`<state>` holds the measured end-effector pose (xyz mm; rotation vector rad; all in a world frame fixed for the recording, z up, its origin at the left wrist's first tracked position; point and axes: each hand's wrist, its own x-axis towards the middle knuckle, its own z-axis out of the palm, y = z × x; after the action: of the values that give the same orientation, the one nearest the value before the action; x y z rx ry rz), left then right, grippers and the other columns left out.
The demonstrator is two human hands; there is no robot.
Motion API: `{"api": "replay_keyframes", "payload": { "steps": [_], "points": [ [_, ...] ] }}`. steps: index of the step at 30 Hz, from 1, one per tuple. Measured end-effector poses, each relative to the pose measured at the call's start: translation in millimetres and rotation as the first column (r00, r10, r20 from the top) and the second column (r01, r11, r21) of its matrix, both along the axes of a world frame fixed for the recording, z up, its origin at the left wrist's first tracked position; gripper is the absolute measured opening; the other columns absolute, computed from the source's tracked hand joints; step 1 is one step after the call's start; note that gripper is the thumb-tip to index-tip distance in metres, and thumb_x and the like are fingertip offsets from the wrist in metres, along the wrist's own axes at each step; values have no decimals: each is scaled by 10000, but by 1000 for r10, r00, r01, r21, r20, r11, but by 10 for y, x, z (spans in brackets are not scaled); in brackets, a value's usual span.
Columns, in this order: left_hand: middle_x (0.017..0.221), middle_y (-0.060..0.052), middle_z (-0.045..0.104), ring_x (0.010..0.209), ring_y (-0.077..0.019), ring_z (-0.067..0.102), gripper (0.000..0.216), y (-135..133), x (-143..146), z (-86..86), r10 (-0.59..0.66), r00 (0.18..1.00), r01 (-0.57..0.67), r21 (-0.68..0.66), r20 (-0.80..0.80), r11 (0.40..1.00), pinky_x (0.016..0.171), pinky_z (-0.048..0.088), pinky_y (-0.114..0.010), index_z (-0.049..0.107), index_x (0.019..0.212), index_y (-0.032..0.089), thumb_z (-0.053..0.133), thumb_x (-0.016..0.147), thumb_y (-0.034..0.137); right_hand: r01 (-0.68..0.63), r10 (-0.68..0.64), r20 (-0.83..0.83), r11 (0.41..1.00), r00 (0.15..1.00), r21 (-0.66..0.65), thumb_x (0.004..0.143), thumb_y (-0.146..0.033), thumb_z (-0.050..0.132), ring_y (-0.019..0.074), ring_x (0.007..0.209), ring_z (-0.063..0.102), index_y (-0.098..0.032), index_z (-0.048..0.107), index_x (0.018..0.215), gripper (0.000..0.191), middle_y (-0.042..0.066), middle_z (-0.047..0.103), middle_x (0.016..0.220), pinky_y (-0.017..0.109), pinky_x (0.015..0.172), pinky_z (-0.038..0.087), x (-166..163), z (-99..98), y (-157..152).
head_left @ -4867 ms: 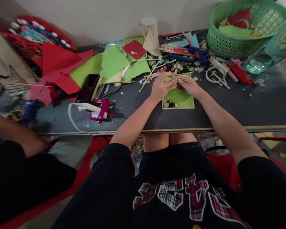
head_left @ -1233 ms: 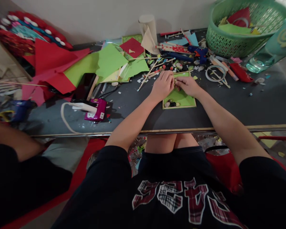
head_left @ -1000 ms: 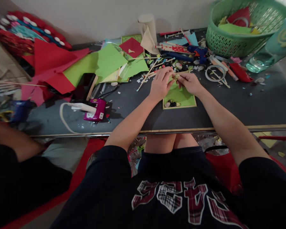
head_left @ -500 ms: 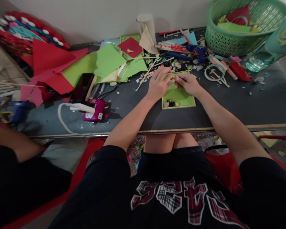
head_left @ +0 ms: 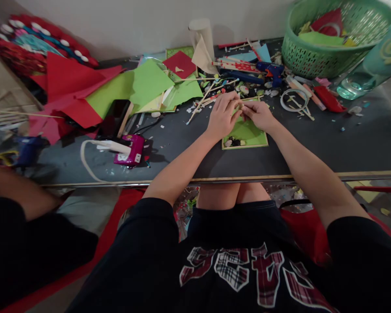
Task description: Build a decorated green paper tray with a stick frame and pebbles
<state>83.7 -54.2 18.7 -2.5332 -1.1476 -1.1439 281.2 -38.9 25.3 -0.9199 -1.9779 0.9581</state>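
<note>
A green card panel (head_left: 252, 133) with a thin pale stick border lies flat on the dark table. Small black and pale pebbles (head_left: 233, 141) sit in its near left corner. Over the panel's far part, my left hand (head_left: 224, 114) and my right hand (head_left: 259, 115) meet with fingertips pinched together. Whatever is between the fingers is too small and too covered to name. The fingers of both hands are curled, and they hide the panel's far left part.
Behind the hands lie loose pebbles (head_left: 244, 89), sticks and a blue glue gun (head_left: 273, 71). A tape roll (head_left: 294, 100), a green basket (head_left: 316, 58) and a bottle (head_left: 365, 69) stand right. Leftward are coloured paper (head_left: 150, 84), a phone (head_left: 115, 117), a purple power socket (head_left: 133, 150) and another person's arm (head_left: 22, 191).
My left hand has shifted slightly right, closing in on my right hand, and its fingers are more bunched. My right hand stays nearly in place. The panel has not visibly moved.
</note>
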Motion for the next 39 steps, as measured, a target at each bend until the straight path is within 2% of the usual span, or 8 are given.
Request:
{"api": "replay_keyframes", "payload": {
  "steps": [2, 5, 9, 12, 14, 21, 29, 39],
  "points": [
    [1239, -163, 713, 1216, -285, 671, 475, -6, -11, 27, 21, 1000, -22, 36, 21, 999, 1067, 550, -500, 642, 1124, 238, 253, 1112, 509, 3, -4, 9, 1000, 1000, 21, 962, -833, 446, 126, 624, 522, -197, 617, 852, 667, 20, 574, 719, 270, 628, 500, -4, 13, -12],
    [1193, -149, 729, 1183, -287, 684, 451, 4, -47, 36, 23, 999, -24, 11, 36, 1000, 1054, 554, -499, 661, 1063, 235, 304, 1108, 506, 17, -19, 52, 999, 998, 34, 972, -810, 461, 127, 625, 520, -201, 591, 806, 644, 16, 576, 700, 269, 652, 491, -13, 24, -29],
    [1198, -129, 723, 1216, -301, 677, 478, 27, -86, 2, 15, 1000, -15, -28, 5, 999, 1100, 527, -531, 664, 1055, 250, 301, 1096, 558, 65, -66, 73, 998, 995, 24, 1027, -571, 526, 125, 624, 535, -197, 638, 882, 417, 17, 618, 761, 263, 648, 475, -29, 6, -36],
    [1190, -134, 717, 1217, -310, 675, 506, 43, -97, -25, -3, 1000, 3, -39, -14, 999, 1102, 523, -547, 658, 1025, 242, 297, 1086, 592, 91, -97, 157, 995, 983, 48, 1003, -367, 547, 130, 620, 554, -183, 669, 896, 246, 21, 638, 768, 280, 690, 487, -20, 2, -41],
    [1184, -139, 714, 1223, -316, 670, 516, 57, -102, -37, -22, 1000, 22, -48, -18, 999, 1095, 526, -551, 652, 1011, 242, 298, 1079, 610, 85, -101, 213, 993, 972, 81, 979, -319, 558, 137, 627, 562, -181, 671, 868, 211, 23, 646, 755, 293, 722, 494, -5, 9, -49],
    [1167, -147, 703, 1213, -318, 665, 463, 114, -128, -69, -78, 997, 75, -81, -24, 994, 1091, 528, -575, 613, 999, 248, 305, 1082, 584, 45, -76, 245, 990, 967, 131, 984, -351, 553, 161, 712, 593, -185, 716, 941, 236, 58, 689, 850, 306, 756, 489, 11, 23, -83],
    [1153, -137, 678, 1191, -332, 669, 370, 111, -111, -90, -77, 994, 73, -61, -73, 995, 1075, 546, -573, 597, 1016, 257, 445, 1050, 592, 14, -67, 304, 984, 950, 176, 978, -321, 559, 182, 764, 597, -199, 731, 972, 210, 60, 685, 854, 327, 812, 493, 4, -1, -71],
    [1132, -131, 676, 1176, -328, 673, 327, 119, -70, -98, -47, 997, 45, -30, -65, 999, 1061, 560, -531, 579, 988, 240, 458, 1057, 536, 40, -63, 268, 995, 961, 92, 997, -356, 557, 165, 704, 578, -184, 697, 894, 245, 37, 638, 757, 315, 755, 473, -35, 26, -73]
  ]
}}
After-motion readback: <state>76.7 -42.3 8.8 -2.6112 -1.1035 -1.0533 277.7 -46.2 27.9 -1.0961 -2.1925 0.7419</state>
